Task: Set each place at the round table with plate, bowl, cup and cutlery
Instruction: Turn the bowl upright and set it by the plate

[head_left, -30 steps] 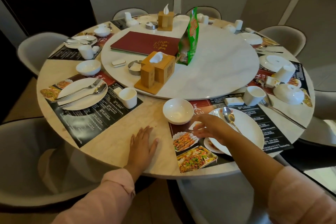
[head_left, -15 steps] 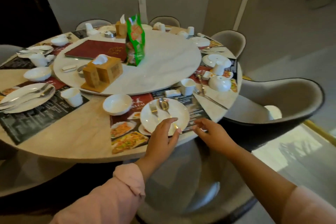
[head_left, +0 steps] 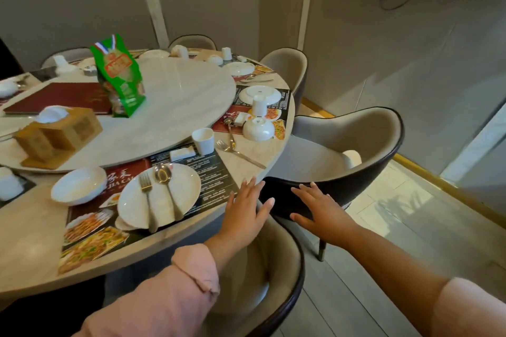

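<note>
The near place has a white plate (head_left: 189, 186) with a fork (head_left: 146, 194) and a spoon (head_left: 164, 180) lying on it, a white bowl (head_left: 79, 185) to its left and an upright cup (head_left: 203, 141) behind it. The place to the right holds an upturned bowl (head_left: 258, 128), an upturned cup (head_left: 258, 105), a plate (head_left: 260, 93), and a loose fork (head_left: 241, 153) and spoon (head_left: 231, 131) on the bare table. My left hand (head_left: 246, 213) hovers open at the table edge (head_left: 273, 169). My right hand (head_left: 317, 210) is open over the back of a chair (head_left: 356, 180).
A marble turntable (head_left: 178, 107) carries a green snack bag (head_left: 120, 76), a wooden tissue box (head_left: 57, 134) and a red menu (head_left: 60, 96). Another grey chair (head_left: 282, 282) stands directly below my hands. Further place settings and chairs ring the far side. Tiled floor lies to the right.
The view has swung right around the table. My left hand left the plate's rim and moved right to the table edge; my right hand moved off the table over the chair back.
</note>
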Motion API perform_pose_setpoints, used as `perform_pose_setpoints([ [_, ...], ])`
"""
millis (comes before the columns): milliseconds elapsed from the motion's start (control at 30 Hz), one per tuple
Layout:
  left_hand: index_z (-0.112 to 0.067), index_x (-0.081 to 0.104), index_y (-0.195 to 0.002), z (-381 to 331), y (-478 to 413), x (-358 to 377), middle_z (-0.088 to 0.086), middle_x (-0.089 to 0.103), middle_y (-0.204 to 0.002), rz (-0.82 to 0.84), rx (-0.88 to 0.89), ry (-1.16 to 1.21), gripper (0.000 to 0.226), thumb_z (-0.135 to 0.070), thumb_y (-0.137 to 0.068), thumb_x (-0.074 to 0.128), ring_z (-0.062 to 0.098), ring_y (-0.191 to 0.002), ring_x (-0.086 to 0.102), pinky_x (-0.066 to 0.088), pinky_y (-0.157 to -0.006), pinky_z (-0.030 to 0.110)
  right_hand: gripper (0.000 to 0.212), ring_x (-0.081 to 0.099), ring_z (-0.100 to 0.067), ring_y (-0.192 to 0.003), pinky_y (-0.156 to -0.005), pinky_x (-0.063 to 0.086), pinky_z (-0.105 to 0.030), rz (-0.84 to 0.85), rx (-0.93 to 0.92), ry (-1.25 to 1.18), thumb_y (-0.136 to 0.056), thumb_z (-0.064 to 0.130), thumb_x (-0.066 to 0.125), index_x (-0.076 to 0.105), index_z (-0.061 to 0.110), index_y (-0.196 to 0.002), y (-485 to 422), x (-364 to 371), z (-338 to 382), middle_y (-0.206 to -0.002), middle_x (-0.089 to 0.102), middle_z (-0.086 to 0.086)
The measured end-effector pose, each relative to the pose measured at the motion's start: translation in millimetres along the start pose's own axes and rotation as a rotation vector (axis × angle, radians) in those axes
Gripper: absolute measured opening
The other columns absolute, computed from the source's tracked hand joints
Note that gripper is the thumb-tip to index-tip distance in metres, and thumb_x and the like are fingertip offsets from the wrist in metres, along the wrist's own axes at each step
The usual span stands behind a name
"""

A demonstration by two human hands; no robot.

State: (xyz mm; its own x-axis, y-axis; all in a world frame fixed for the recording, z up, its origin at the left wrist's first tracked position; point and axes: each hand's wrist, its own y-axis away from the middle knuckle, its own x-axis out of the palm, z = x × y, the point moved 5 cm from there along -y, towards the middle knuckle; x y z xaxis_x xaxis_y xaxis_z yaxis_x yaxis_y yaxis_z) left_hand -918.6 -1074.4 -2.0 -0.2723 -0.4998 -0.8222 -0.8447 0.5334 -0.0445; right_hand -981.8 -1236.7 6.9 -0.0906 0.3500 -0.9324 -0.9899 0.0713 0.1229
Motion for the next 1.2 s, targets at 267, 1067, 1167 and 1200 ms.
perform_pose_setpoints([
  [267,-0.030,0.024,-0.147,-1.1,-94.5,33.0,-0.009,0.015,-0.157,-0.114,-0.032,0.134,0.054,-0.047,-0.097,0.033,0.007,-0.146,0.006,0.006,-0.121,0.040,0.067,0.002,-0.020,-0.146,-0.117,0.012,-0.044,0.035,-0.114,-0.018,-0.092,0.051,0.044,0.015,0.029,-0.149,-107.1,-29.5,-65.1,-0.158,0.014,0.000],
  [1067,-0.022,0.033,-0.144,47.6,-285.2,18.3,-0.006,0.036,-0.148,-0.440,-0.607,0.389,0.054,-0.044,-0.096,0.041,0.009,-0.138,0.030,0.021,-0.112,0.024,0.101,0.021,-0.020,-0.142,-0.113,0.026,-0.036,0.322,-0.708,-0.143,-0.071,0.052,0.073,0.017,0.020,-0.148,-395.0,-46.7,-66.5,-0.155,0.019,-0.002],
  [1167,-0.023,0.031,-0.145,53.7,-295.5,16.7,-0.005,0.036,-0.149,-0.386,-0.643,0.417,0.056,-0.047,-0.096,0.040,0.009,-0.137,0.031,0.021,-0.115,0.028,0.114,0.011,-0.021,-0.145,-0.116,0.020,-0.038,0.389,-0.770,-0.112,-0.065,0.054,0.077,0.009,0.020,-0.149,-410.9,-31.3,-60.6,-0.158,0.010,-0.004],
  [1200,-0.023,0.028,-0.146,56.9,-297.6,18.4,-0.005,0.034,-0.151,-0.353,-0.661,0.429,0.060,-0.050,-0.095,0.040,0.010,-0.138,0.030,0.021,-0.117,0.032,0.117,0.012,-0.021,-0.144,-0.116,0.020,-0.038,0.403,-0.790,-0.115,-0.062,0.056,0.078,0.009,0.020,-0.149,-414.2,-27.5,-58.9,-0.157,0.011,-0.004],
])
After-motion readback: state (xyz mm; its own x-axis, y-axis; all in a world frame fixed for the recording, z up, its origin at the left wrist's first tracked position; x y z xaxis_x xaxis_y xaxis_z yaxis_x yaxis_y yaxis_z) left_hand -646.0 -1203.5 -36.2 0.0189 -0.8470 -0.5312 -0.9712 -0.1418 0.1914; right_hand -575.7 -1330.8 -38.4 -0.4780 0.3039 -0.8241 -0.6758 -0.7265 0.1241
